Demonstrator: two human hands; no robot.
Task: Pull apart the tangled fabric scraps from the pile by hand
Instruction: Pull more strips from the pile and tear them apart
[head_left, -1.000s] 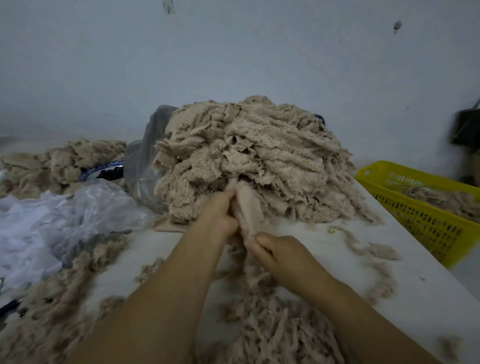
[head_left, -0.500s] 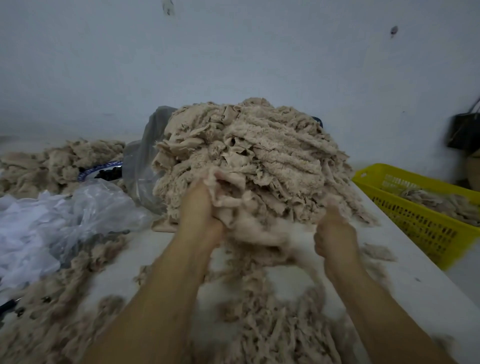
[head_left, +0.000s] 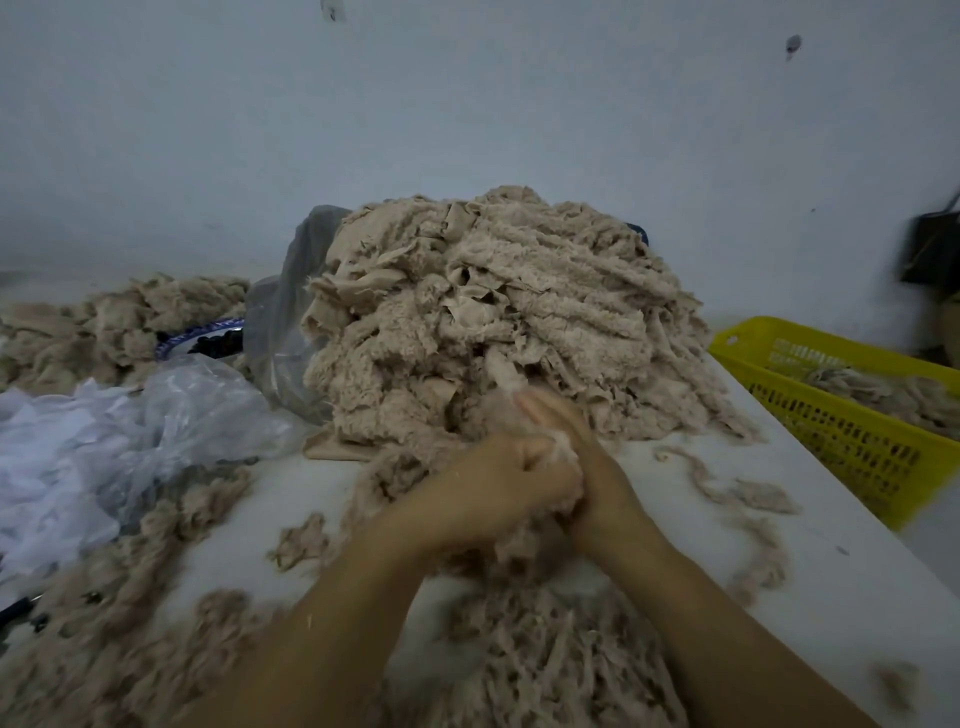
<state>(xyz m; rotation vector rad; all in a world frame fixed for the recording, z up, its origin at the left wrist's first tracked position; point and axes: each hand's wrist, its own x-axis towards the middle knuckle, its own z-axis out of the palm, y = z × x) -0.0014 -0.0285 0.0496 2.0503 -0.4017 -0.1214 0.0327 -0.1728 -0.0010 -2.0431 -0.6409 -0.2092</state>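
Left hand (head_left: 493, 483) and right hand (head_left: 597, 470) press together, fingers curled round 1 fuzzy scrap clump (head_left: 558, 451) before the pile (head_left: 493, 312).

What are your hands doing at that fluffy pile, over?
Left hand grips beige fluffy fabric clump at foot of big tangled scrap pile. Right hand against it, blurred, grip unclear. Loose scraps litter white table; nothing blocking.

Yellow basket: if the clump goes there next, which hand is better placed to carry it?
Probably right: the right hand grips the clump nearer the yellow basket; the left hand would cross over.
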